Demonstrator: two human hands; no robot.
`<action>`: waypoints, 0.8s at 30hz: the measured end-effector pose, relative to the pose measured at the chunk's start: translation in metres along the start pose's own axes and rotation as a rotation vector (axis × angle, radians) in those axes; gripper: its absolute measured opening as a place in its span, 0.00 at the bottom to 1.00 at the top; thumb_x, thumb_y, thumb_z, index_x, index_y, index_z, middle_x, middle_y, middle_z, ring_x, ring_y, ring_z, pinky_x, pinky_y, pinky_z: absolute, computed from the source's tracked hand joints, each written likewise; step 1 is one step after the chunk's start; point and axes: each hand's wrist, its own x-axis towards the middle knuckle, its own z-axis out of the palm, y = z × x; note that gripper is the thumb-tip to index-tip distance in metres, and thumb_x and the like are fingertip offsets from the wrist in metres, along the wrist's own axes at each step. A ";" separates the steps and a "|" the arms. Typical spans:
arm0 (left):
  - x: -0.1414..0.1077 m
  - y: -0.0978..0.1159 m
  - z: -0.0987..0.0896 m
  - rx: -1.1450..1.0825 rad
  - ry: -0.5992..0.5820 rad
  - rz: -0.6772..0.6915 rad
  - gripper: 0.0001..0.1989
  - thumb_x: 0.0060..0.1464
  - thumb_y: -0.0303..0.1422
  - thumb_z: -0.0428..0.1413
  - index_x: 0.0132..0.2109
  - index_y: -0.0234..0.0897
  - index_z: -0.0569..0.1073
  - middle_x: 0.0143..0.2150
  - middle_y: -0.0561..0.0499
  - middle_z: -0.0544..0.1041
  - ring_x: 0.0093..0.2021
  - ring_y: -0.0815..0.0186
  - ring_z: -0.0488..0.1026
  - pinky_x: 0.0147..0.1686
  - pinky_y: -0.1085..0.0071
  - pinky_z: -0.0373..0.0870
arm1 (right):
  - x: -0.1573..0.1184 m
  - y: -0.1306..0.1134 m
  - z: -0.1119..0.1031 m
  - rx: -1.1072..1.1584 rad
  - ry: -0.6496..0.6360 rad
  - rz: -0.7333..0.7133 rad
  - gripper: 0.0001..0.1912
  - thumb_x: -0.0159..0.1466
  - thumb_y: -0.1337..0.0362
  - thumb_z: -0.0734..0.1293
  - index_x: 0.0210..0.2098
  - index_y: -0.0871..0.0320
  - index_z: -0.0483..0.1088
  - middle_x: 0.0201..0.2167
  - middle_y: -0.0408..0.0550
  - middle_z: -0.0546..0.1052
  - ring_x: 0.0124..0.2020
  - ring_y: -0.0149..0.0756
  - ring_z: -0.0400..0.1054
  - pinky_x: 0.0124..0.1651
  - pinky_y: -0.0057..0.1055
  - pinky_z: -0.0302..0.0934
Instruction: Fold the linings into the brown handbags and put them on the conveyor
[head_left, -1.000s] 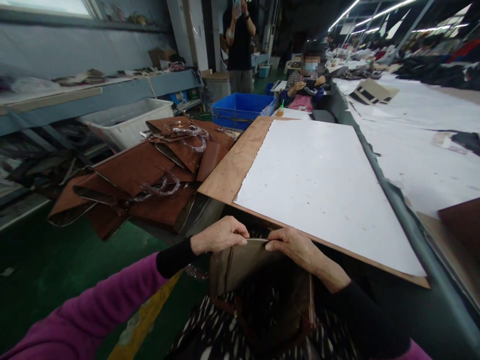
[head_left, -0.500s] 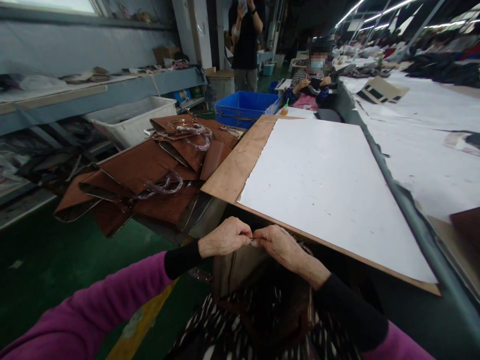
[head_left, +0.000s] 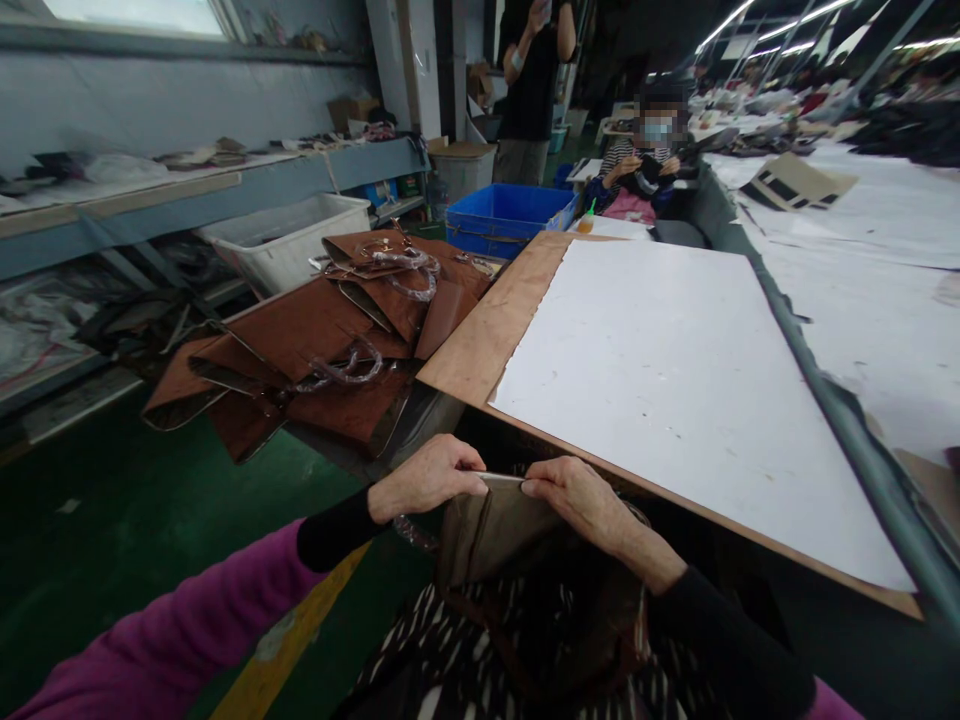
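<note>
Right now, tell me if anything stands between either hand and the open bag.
Nothing visible does: the left hand and the right hand pinch the top edge of the bag. The brown board lies beyond them, not in between.

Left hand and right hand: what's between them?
The head view shows the open bag: its pale edge runs from the left hand to the right hand.

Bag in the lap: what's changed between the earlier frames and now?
Left hand and right hand met at the rim of the bag half a second ago; now they're apart along it, much as a second ago. View has swung left. Nothing let go: both still pinch the rim. Brown pile and white sheet look unmoved.
</note>
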 end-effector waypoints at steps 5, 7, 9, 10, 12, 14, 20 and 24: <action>0.000 0.000 0.007 -0.031 0.081 -0.020 0.10 0.44 0.32 0.53 0.30 0.30 0.75 0.26 0.53 0.72 0.28 0.69 0.66 0.27 0.76 0.57 | 0.002 0.002 0.002 -0.021 -0.001 -0.037 0.12 0.58 0.61 0.58 0.24 0.57 0.69 0.21 0.42 0.67 0.26 0.31 0.60 0.28 0.26 0.49; -0.001 -0.003 0.008 -0.060 0.087 -0.044 0.09 0.43 0.31 0.53 0.30 0.30 0.75 0.25 0.53 0.72 0.27 0.69 0.66 0.26 0.76 0.57 | 0.003 0.002 0.003 0.000 -0.018 -0.080 0.12 0.58 0.61 0.58 0.26 0.57 0.71 0.23 0.42 0.69 0.27 0.31 0.61 0.30 0.26 0.50; -0.002 -0.005 0.010 -0.096 0.087 -0.067 0.09 0.43 0.31 0.52 0.29 0.30 0.75 0.23 0.54 0.71 0.26 0.70 0.65 0.25 0.76 0.56 | 0.006 0.000 0.004 0.014 -0.038 -0.118 0.12 0.58 0.61 0.58 0.28 0.57 0.72 0.24 0.42 0.71 0.28 0.32 0.62 0.31 0.26 0.51; -0.003 -0.006 0.011 -0.111 0.086 -0.069 0.09 0.43 0.31 0.52 0.29 0.30 0.74 0.23 0.54 0.70 0.25 0.70 0.64 0.24 0.77 0.56 | 0.007 -0.003 0.004 0.012 -0.048 -0.136 0.12 0.58 0.61 0.58 0.28 0.57 0.72 0.24 0.42 0.71 0.28 0.32 0.62 0.31 0.26 0.51; -0.004 -0.007 0.013 -0.122 0.096 -0.051 0.08 0.43 0.30 0.52 0.29 0.30 0.74 0.22 0.54 0.69 0.25 0.70 0.64 0.23 0.77 0.55 | 0.010 -0.009 0.007 -0.001 -0.066 -0.163 0.12 0.58 0.61 0.59 0.27 0.57 0.73 0.23 0.42 0.70 0.27 0.31 0.61 0.30 0.25 0.51; -0.004 -0.007 0.015 -0.115 0.118 -0.025 0.08 0.43 0.29 0.52 0.28 0.30 0.74 0.22 0.55 0.69 0.25 0.71 0.63 0.24 0.77 0.55 | 0.013 -0.015 0.010 -0.017 -0.065 -0.180 0.12 0.57 0.63 0.59 0.25 0.58 0.72 0.21 0.41 0.69 0.26 0.30 0.61 0.30 0.25 0.51; -0.006 -0.010 0.018 -0.115 0.147 -0.011 0.07 0.43 0.28 0.52 0.27 0.30 0.73 0.22 0.55 0.68 0.25 0.71 0.63 0.24 0.76 0.54 | 0.019 -0.023 0.017 -0.084 -0.021 -0.173 0.11 0.56 0.65 0.59 0.22 0.58 0.71 0.19 0.41 0.67 0.25 0.29 0.60 0.30 0.25 0.50; -0.006 -0.007 0.019 -0.099 0.145 0.011 0.06 0.44 0.28 0.52 0.26 0.30 0.73 0.23 0.54 0.68 0.25 0.71 0.63 0.25 0.76 0.55 | 0.016 -0.022 0.018 -0.114 0.017 -0.129 0.11 0.56 0.66 0.59 0.21 0.58 0.70 0.17 0.40 0.65 0.23 0.28 0.58 0.29 0.25 0.49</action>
